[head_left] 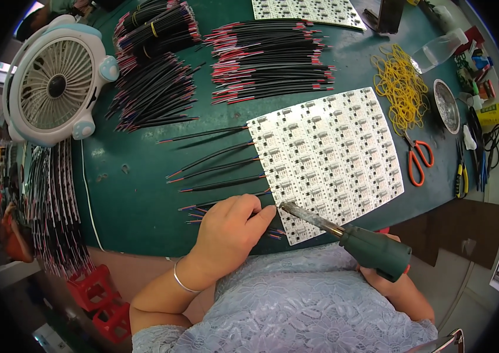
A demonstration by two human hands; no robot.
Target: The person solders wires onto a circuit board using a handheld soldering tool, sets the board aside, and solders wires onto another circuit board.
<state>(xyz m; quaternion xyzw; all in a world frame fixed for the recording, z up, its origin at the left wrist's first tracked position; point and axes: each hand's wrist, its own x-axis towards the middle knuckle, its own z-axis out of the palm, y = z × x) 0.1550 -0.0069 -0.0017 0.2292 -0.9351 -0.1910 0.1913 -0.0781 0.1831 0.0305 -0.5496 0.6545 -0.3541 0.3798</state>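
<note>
The green worktop carries the white rectangular circuit-board panel, which lies near the front edge. Caution: a bump from the grey lace garment could shift the panel and misplace a joint.

The soldering iron, with a dark green body and a metal barrel, slants over the panel's lower left part. If its barrel dips, heat could mark neighbouring components.

The right hand is gripping the iron from its underside; a wrist slip would drag the tip. The left hand rests at the panel's left edge, digits drawn together; its grip is hidden, so whether it pinches anything cannot be told. Its thumb is just beside the tip: burn hazard.

Black-sleeved thin wires extend left from the same edge. A forearm snagging them could strain the joints.
</note>
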